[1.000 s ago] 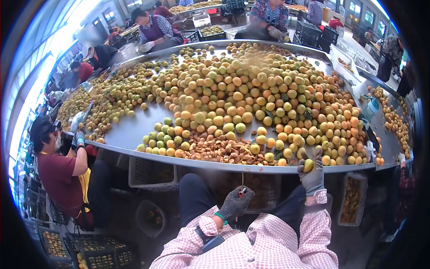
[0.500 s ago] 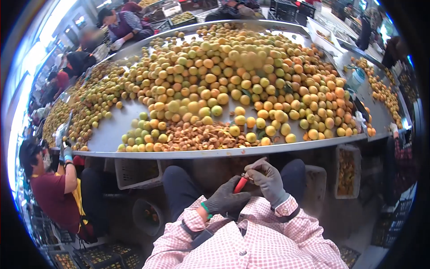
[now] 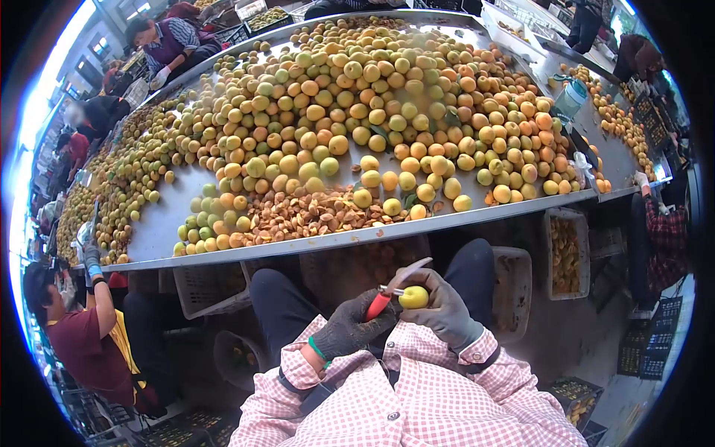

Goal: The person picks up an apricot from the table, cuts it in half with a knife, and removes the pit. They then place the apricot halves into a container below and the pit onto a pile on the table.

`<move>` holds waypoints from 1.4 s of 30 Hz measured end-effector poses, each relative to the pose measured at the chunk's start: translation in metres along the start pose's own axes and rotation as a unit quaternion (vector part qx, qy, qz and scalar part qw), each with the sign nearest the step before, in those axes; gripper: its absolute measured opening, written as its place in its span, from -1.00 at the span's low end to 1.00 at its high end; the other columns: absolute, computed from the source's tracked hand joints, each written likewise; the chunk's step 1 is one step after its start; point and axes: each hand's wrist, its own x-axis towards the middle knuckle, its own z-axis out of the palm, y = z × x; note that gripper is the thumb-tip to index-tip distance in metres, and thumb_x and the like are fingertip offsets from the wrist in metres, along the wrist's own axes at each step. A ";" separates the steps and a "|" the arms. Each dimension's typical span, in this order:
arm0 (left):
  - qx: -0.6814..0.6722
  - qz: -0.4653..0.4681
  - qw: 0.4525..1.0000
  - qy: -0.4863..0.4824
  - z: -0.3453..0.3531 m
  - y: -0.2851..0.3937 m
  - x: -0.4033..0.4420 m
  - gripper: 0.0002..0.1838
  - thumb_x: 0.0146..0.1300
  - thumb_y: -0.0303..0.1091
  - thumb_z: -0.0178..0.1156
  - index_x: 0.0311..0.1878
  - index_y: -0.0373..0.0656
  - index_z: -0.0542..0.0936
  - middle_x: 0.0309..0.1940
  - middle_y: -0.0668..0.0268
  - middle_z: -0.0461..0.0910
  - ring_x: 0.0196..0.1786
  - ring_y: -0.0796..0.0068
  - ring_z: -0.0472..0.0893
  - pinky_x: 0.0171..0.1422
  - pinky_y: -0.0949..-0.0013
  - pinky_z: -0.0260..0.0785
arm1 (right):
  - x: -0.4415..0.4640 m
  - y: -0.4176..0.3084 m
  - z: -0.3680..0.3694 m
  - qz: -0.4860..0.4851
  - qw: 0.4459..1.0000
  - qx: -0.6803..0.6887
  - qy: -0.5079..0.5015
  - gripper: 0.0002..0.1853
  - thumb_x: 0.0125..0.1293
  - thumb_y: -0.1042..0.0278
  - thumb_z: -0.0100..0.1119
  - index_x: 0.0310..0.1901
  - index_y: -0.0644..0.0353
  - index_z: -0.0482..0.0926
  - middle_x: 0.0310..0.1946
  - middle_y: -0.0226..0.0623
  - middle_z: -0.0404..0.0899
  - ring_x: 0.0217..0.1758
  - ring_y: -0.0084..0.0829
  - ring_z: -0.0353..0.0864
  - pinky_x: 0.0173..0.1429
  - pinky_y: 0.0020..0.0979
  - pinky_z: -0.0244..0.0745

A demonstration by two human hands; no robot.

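Observation:
My left hand, in a dark glove, is closed around a small red-handled tool. The tool's metal end touches a yellow-green apricot, which the gloved fingers of my right hand grip. A pale curved shape rises over the fruit; I cannot make out what it is. Both hands are above my lap, below the table's near edge. Beyond them, brown apricot pits lie heaped near that edge, with loose apricots around them.
The metal table carries a large mound of apricots. A bottle stands at its right. White crates and a bin with fruit pieces sit below. A co-worker in maroon is on my left; others surround the tables.
An apricot now shows in my right hand, with the red-handled tool's end against it; it was not visible before. My view has shifted, so the table sits slightly higher and tilted.

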 end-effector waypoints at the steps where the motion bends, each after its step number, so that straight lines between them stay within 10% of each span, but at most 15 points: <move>1: 0.000 -0.001 1.000 0.000 0.001 -0.003 0.000 -0.73 0.24 -0.28 0.28 -0.06 -0.18 0.53 -0.28 0.44 0.56 -0.24 0.66 0.48 -0.09 0.49 0.40 | -0.002 0.003 -0.003 0.001 1.000 0.001 0.001 -0.45 -0.04 0.79 0.26 0.08 0.26 0.50 0.13 -0.29 0.41 0.16 -0.52 0.43 0.26 -0.49 0.32; 12: 0.288 0.065 0.955 -0.007 -0.003 -0.008 -0.003 -0.68 0.24 -0.14 0.22 -0.05 -0.11 0.50 -0.34 0.01 0.61 -0.25 -0.09 0.60 -0.18 0.12 0.43 | -0.011 0.008 0.002 0.028 0.999 -0.002 -0.037 -0.50 0.12 0.70 0.19 0.15 0.28 0.42 0.04 -0.32 0.44 0.07 -0.56 0.45 0.17 -0.56 0.35; 20: 0.270 0.082 0.958 -0.052 -0.003 -0.021 -0.013 -0.62 0.18 -0.27 0.23 0.07 -0.08 0.50 -0.19 0.05 0.62 -0.12 -0.04 0.60 -0.06 0.16 0.45 | -0.017 -0.004 0.016 0.012 0.985 -0.168 -0.043 -0.60 0.00 0.66 0.17 -0.04 0.29 0.50 -0.06 -0.29 0.39 0.01 -0.48 0.42 0.15 -0.49 0.26; 26: 0.297 0.086 0.949 -0.061 0.007 -0.035 -0.010 -0.68 0.22 -0.31 0.18 0.05 -0.07 0.49 -0.22 0.02 0.61 -0.15 -0.05 0.59 -0.11 0.08 0.44 | -0.011 -0.016 0.030 -0.218 0.775 -0.590 -0.057 -0.60 -0.03 0.68 0.18 -0.08 0.25 0.48 -0.10 -0.34 0.40 -0.11 -0.50 0.42 0.07 -0.48 0.29; 27: 0.298 0.085 0.949 -0.053 0.009 -0.040 -0.009 -0.68 0.22 -0.31 0.18 0.05 -0.07 0.49 -0.22 0.02 0.61 -0.15 -0.05 0.59 -0.11 0.08 0.44 | -0.010 -0.013 0.031 -0.221 0.775 -0.588 -0.064 -0.60 -0.03 0.68 0.18 -0.08 0.25 0.48 -0.10 -0.34 0.40 -0.11 -0.50 0.42 0.07 -0.48 0.29; 29: 0.218 0.142 0.966 0.003 0.012 -0.049 -0.006 -0.70 0.23 -0.31 0.18 0.02 -0.10 0.49 -0.23 0.01 0.61 -0.16 -0.04 0.60 -0.14 0.07 0.44 | -0.009 -0.007 0.030 -0.013 0.969 -0.244 -0.032 -0.56 -0.01 0.73 0.15 -0.03 0.22 0.42 -0.13 -0.35 0.38 -0.13 -0.58 0.40 0.03 -0.53 0.30; 35: 0.355 0.047 0.930 -0.087 -0.008 -0.028 0.006 -0.54 0.15 -0.25 0.29 0.10 -0.11 0.42 -0.21 0.03 0.61 -0.15 0.03 0.63 -0.08 0.16 0.45 | 0.002 -0.009 0.017 -0.041 0.890 -0.449 -0.062 -0.59 0.07 0.62 0.28 -0.03 0.21 0.43 -0.12 -0.34 0.41 -0.10 -0.53 0.45 0.03 -0.49 0.41; 38: 0.128 0.099 0.987 0.027 -0.007 -0.038 0.014 -0.61 0.12 -0.35 0.37 -0.05 -0.18 0.42 -0.26 0.21 0.57 -0.20 0.50 0.54 -0.04 0.35 0.43 | 0.000 -0.002 0.007 0.011 0.972 -0.232 -0.035 -0.64 0.16 0.68 0.21 0.00 0.24 0.43 -0.03 -0.34 0.45 -0.01 -0.52 0.49 0.11 -0.55 0.41; 42: -0.244 0.103 0.960 0.092 -0.010 0.002 0.014 -0.75 0.25 -0.44 0.23 -0.03 -0.11 0.45 -0.39 0.43 0.49 -0.38 0.64 0.46 -0.34 0.53 0.35 | 0.003 -0.010 0.001 0.057 0.994 -0.063 0.075 -0.59 0.18 0.64 0.22 0.07 0.22 0.40 -0.01 -0.31 0.44 -0.05 -0.54 0.51 0.10 -0.53 0.43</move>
